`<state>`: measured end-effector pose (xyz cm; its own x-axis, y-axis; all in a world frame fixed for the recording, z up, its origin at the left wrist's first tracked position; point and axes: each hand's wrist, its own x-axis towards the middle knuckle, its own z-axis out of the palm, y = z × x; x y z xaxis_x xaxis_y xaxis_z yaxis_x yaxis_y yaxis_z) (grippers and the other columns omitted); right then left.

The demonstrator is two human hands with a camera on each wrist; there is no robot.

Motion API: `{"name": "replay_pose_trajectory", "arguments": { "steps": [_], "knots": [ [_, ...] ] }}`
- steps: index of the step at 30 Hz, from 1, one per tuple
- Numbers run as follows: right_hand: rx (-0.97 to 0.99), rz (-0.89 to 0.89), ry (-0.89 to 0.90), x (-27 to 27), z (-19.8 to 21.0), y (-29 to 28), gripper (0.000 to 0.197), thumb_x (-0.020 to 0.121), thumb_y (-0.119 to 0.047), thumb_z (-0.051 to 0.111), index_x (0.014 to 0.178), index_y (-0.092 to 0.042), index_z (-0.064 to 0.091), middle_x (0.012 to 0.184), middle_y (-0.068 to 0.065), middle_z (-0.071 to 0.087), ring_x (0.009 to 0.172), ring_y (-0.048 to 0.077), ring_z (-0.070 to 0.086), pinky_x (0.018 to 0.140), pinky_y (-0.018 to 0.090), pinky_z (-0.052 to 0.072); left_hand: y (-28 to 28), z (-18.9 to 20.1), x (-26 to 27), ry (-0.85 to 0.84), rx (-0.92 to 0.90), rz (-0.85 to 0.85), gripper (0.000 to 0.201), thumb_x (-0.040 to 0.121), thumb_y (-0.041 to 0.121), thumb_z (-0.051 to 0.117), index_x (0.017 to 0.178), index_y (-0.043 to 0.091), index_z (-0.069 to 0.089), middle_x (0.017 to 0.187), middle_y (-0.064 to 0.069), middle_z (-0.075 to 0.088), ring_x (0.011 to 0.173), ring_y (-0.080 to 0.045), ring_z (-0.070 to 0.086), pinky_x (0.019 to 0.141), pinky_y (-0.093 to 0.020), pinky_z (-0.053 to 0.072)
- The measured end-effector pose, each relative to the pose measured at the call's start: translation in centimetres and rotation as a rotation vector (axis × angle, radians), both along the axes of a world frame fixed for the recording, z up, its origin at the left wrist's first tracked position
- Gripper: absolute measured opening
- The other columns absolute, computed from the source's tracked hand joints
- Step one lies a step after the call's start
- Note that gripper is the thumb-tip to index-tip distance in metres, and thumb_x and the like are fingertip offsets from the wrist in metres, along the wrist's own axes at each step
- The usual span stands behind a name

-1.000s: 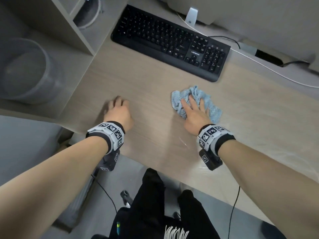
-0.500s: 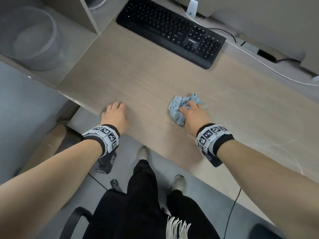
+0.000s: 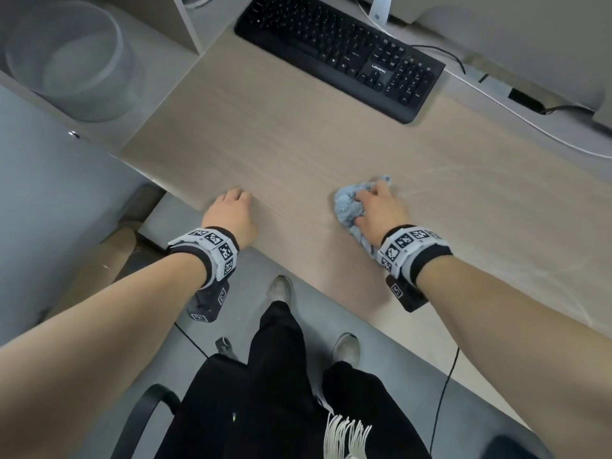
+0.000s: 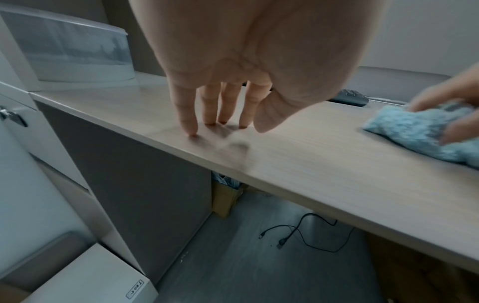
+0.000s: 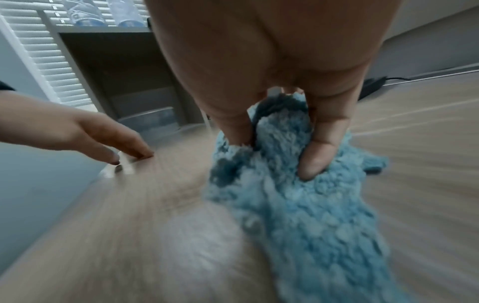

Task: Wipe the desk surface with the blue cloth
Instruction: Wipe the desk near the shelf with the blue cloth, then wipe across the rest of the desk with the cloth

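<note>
Right hand (image 3: 377, 210): fingers dug in and clamped on the blue cloth (image 3: 347, 207), bunching it hard against the worktop (image 3: 298, 144).
Cloth: crumpled in a wad on the worktop, well in front of the keyboard (image 3: 341, 51), on the near side, a tail of it trailing back under the wrist.
Left hand (image 3: 231, 213): holding nothing, fingers (image 4: 187, 114) straight and spread a little, tips planted on the worktop close to its near edge, well to the left of the cloth.
Keyboard: black, sitting at the far side of the worktop, apart from both hands.
Worktop beside the cloth: faint streaks show on the wood to its right.
</note>
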<state>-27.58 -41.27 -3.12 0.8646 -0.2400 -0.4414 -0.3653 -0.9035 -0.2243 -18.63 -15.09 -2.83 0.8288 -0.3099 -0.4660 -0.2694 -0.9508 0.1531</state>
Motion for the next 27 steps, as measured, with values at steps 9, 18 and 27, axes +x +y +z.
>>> {"name": "replay_pose_trajectory", "arguments": {
  "steps": [9, 18, 27],
  "knots": [
    [0.203, 0.438, 0.073, -5.4, 0.0, 5.6, 0.042, 0.089, -0.023, 0.062, 0.13, -0.022, 0.054, 0.131, -0.002, 0.044, 0.111, 0.021, 0.049, 0.092, 0.035, 0.048, 1.1, 0.5, 0.7, 0.043, -0.005, -0.024, 0.067, 0.077, 0.009, 0.052, 0.143, 0.022, 0.042, 0.157, 0.002, 0.03, 0.138, -0.026, 0.039, 0.109, -0.039, 0.034],
    [0.13, 0.154, 0.095, -0.5, -1.0, 3.9, 0.055, 0.087, -0.033, 0.069, 0.136, -0.022, 0.045, 0.145, 0.009, 0.034, 0.113, 0.031, 0.055, 0.096, 0.043, 0.049, 0.9, 0.2, 0.0, 0.028, -0.021, 0.016, 0.069, 0.077, 0.007, 0.051, 0.144, 0.019, 0.039, 0.159, 0.002, 0.026, 0.141, -0.025, 0.033, 0.111, -0.039, 0.033],
    [0.26, 0.512, 0.129, -7.0, -0.3, 6.6, 0.045, 0.088, -0.029, 0.062, 0.13, -0.028, 0.048, 0.128, 0.003, 0.041, 0.107, 0.021, 0.049, 0.087, 0.036, 0.05, 0.4, -0.4, -0.2, -0.018, -0.019, 0.031, 0.064, 0.076, 0.001, 0.05, 0.138, 0.012, 0.043, 0.149, -0.005, 0.036, 0.133, -0.031, 0.034, 0.105, -0.039, 0.036]
  ]
}}
